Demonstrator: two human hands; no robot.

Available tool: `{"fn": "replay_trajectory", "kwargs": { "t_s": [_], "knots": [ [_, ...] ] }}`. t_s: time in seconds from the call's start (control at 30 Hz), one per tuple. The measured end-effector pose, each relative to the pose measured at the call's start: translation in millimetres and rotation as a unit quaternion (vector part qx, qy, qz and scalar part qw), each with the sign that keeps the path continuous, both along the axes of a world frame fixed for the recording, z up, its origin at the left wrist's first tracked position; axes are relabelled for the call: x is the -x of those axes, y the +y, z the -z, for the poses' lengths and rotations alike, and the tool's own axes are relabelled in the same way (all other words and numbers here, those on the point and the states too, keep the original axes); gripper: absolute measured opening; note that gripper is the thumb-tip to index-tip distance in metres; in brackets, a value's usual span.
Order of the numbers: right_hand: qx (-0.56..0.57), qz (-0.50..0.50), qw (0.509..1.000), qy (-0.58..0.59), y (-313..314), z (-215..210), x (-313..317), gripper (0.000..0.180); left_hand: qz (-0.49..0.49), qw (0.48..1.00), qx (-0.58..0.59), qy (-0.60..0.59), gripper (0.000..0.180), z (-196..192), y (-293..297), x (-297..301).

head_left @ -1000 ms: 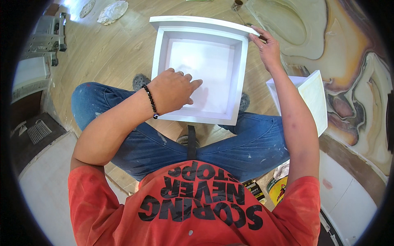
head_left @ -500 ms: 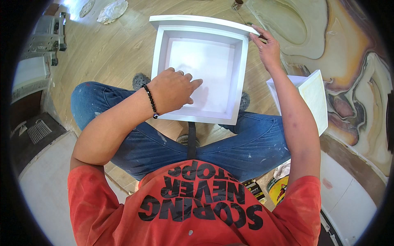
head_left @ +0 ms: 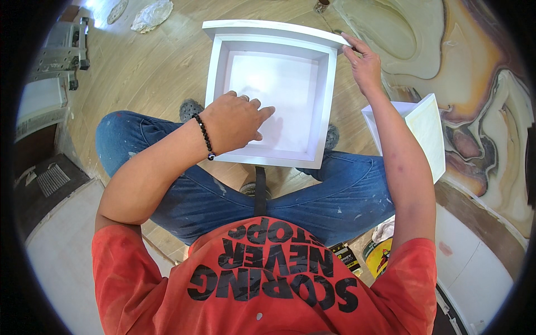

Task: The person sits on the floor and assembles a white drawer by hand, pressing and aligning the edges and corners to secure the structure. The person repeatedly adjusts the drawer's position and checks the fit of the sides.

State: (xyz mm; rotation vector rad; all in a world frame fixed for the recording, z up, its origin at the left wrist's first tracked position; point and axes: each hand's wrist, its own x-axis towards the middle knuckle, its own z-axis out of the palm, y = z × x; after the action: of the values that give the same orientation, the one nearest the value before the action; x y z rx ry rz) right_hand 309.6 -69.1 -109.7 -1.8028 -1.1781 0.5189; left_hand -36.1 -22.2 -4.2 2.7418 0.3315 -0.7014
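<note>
A white drawer point(head_left: 274, 153) lies in front of me, its inside facing up and its wider front panel point(head_left: 273, 28) on the far side. At the panel's right end, my right hand point(head_left: 364, 66) pinches the corner between thumb and fingers. Over the drawer's left, near part is my left hand point(head_left: 237, 123), wearing a ring and a black bead bracelet. Its fingers are apart and hold nothing; whether they touch the drawer's bottom I cannot tell.
Beside my right forearm stands another white box-like piece point(head_left: 427, 134). A swirled-pattern panel point(head_left: 469, 84) runs along the right. A small cup point(head_left: 321, 5) and crumpled plastic point(head_left: 152, 15) lie on the far wooden floor. A yellow-and-green container point(head_left: 378, 257) sits by my right side, a ladder point(head_left: 61, 64) at left.
</note>
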Motion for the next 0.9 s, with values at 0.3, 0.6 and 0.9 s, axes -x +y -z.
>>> {"fn": "replay_trajectory", "kwargs": {
  "t_s": [0.3,0.6,0.9],
  "knots": [
    [0.000,0.003,1.000,-0.017,0.3,-1.7,-0.1,0.035,-0.002,1.000,0.001,-0.001,0.063,-0.6,-0.5,0.0],
    [0.026,0.013,0.999,-0.015,2.0,-3.9,0.5,0.039,-0.001,1.000,0.002,-0.001,0.063,-0.4,-1.3,-0.1],
    [0.026,-0.020,0.999,0.024,1.1,2.4,-15.4,0.038,-0.001,1.000,-0.001,0.002,0.063,-2.4,0.0,0.0]
  ]
}}
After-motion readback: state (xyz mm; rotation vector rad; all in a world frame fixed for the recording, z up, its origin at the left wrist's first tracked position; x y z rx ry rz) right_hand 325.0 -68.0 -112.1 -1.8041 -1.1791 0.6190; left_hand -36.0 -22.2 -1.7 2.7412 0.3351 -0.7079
